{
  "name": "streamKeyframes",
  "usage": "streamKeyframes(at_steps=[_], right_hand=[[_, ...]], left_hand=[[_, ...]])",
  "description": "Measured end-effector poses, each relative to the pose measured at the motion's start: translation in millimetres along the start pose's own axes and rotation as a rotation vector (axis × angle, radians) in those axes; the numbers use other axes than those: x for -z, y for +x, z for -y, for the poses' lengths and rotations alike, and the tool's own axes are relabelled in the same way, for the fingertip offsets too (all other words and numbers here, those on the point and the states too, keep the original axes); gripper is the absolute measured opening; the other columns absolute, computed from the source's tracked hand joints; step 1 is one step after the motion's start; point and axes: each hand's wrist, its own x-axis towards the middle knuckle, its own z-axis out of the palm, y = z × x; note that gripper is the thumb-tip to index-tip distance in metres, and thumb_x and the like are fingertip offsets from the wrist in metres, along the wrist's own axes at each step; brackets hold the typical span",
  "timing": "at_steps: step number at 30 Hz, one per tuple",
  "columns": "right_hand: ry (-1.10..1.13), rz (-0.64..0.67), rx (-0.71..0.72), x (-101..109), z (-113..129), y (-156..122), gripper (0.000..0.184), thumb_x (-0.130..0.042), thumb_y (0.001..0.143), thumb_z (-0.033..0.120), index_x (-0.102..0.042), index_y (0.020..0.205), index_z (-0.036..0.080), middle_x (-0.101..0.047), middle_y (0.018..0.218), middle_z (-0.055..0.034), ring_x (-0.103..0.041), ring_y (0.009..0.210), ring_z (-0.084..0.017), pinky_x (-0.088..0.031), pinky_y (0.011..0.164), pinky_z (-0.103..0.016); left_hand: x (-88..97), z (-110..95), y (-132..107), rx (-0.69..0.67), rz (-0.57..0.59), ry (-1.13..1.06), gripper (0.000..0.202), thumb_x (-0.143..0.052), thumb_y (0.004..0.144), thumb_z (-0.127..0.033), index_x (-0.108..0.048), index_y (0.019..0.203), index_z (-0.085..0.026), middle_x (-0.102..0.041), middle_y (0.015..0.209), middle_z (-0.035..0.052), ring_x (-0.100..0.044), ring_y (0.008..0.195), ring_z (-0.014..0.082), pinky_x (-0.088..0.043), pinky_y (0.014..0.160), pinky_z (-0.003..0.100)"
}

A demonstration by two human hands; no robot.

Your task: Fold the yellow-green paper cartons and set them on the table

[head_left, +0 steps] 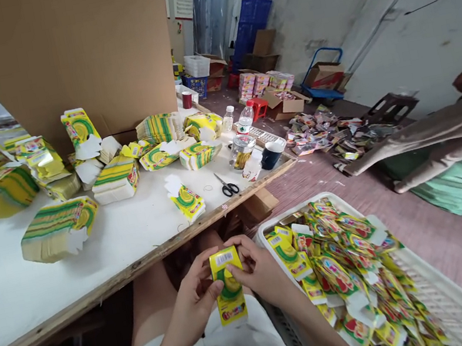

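Over my lap, both hands hold one small yellow and green carton [229, 285] with a barcode on its top flap. My left hand [195, 301] grips its left side, thumb on the front. My right hand [259, 269] pinches the upper right side, fingers bent round the top. The carton stands upright, just below the wooden edge of the white table [6, 296]. To my right is a white plastic basket [440, 297] filled with several folded cartons of the same print.
Stacks of flat yellow-green cartons [57, 227] lie across the table before a cardboard sheet [71, 52]. Scissors [227, 186], bottles [245, 120] and a dark cup [272, 154] sit at the table's right end. Another person [450, 146] sits at right; boxes and scraps litter the floor.
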Motion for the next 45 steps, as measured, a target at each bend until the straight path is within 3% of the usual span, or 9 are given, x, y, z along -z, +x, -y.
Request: streamKeyframes(at_steps=[13, 17, 20, 24, 28, 33, 38, 42, 45], right_hand=[[-0.017, -0.093, 0.096, -8, -5, -6, 0.033, -0.063, 0.081, 0.023, -0.058, 0.114, 0.025, -0.063, 0.079, 0.0031, -0.053, 0.061, -0.011, -0.043, 0.054, -0.021], [-0.088, -0.373, 0.120, 0, -7, -16, 0.015, -0.058, 0.089, 0.033, -0.065, 0.102, 0.028, -0.070, 0.081, 0.0003, -0.062, 0.065, -0.016, -0.050, 0.055, -0.025], [-0.228, -0.636, 0.042, 33, -17, -27, 0.017, -0.054, 0.090, 0.035, -0.066, 0.098, 0.026, -0.071, 0.089, -0.0055, -0.063, 0.074, -0.022, -0.051, 0.063, -0.033], [-0.461, -0.974, -0.117, 120, -42, -57, 0.026, -0.052, 0.087, 0.038, -0.066, 0.098, 0.020, -0.062, 0.101, -0.0133, -0.054, 0.099, -0.030, -0.042, 0.086, -0.047], [-0.577, -1.018, -0.259, 167, -74, -76, 0.026, -0.055, 0.081, 0.036, -0.063, 0.100, 0.019, -0.060, 0.100, -0.0157, -0.054, 0.096, -0.034, -0.040, 0.081, -0.051], [-0.544, -0.715, -0.196, 112, -95, -44, 0.008, -0.059, 0.087, 0.027, -0.065, 0.091, 0.023, -0.067, 0.084, -0.0075, -0.063, 0.074, -0.023, -0.049, 0.067, -0.038], [-0.485, -0.418, -0.022, 45, -75, 19, 0.021, -0.059, 0.093, 0.037, -0.065, 0.098, 0.017, -0.068, 0.092, -0.0022, -0.064, 0.079, -0.014, -0.054, 0.074, -0.032], [-0.516, -0.418, 0.003, 19, -47, 79, 0.021, -0.062, 0.090, 0.036, -0.067, 0.102, 0.021, -0.067, 0.109, -0.0065, -0.059, 0.105, -0.022, -0.045, 0.095, -0.035], [-0.566, -0.443, -0.043, -2, -33, 128, 0.046, -0.058, 0.090, 0.045, -0.056, 0.125, 0.014, -0.058, 0.128, -0.0141, -0.049, 0.121, -0.028, -0.036, 0.103, -0.041]], left_hand=[[1.6, 6, 0, 0.041, -0.084, -0.043, 0.046, -0.067, 0.083, -0.028, -0.053, 0.126, -0.025, -0.070, 0.122, 0.0098, -0.066, 0.111, 0.0286, -0.056, 0.090, 0.038], [-18.2, 19, 13, 0.013, -0.053, 0.018, 0.048, -0.068, 0.081, -0.032, -0.054, 0.127, -0.024, -0.062, 0.134, 0.0104, -0.059, 0.122, 0.0305, -0.054, 0.094, 0.039], [-32.8, 29, 23, 0.001, 0.009, 0.089, 0.059, -0.064, 0.084, -0.031, -0.044, 0.139, -0.026, -0.057, 0.140, 0.0116, -0.056, 0.126, 0.0292, -0.050, 0.101, 0.042], [-27.6, 40, 29, 0.018, 0.029, 0.125, 0.058, -0.062, 0.085, -0.031, -0.042, 0.139, -0.023, -0.061, 0.132, 0.0145, -0.058, 0.123, 0.0277, -0.048, 0.104, 0.044], [-19.5, 45, 29, 0.045, -0.025, 0.143, 0.053, -0.062, 0.084, -0.037, -0.046, 0.133, -0.023, -0.065, 0.126, 0.0140, -0.061, 0.120, 0.0274, -0.050, 0.101, 0.045], [-22.4, 43, 28, 0.051, 0.004, 0.191, 0.048, -0.064, 0.082, -0.040, -0.054, 0.126, -0.022, -0.070, 0.118, 0.0125, -0.065, 0.113, 0.0268, -0.052, 0.098, 0.043], [-14.4, 40, 22, 0.053, -0.030, 0.231, 0.045, -0.067, 0.079, -0.042, -0.061, 0.119, -0.022, -0.072, 0.113, 0.0110, -0.068, 0.108, 0.0269, -0.055, 0.093, 0.040], [-14.3, 39, 14, 0.044, -0.056, 0.256, 0.043, -0.065, 0.081, -0.045, -0.061, 0.118, -0.023, -0.073, 0.109, 0.0104, -0.068, 0.106, 0.0258, -0.055, 0.094, 0.040], [-16.9, 36, 11, 0.043, -0.023, 0.257, 0.041, -0.065, 0.082, -0.045, -0.062, 0.116, -0.022, -0.073, 0.110, 0.0112, -0.069, 0.105, 0.0261, -0.055, 0.093, 0.040]])
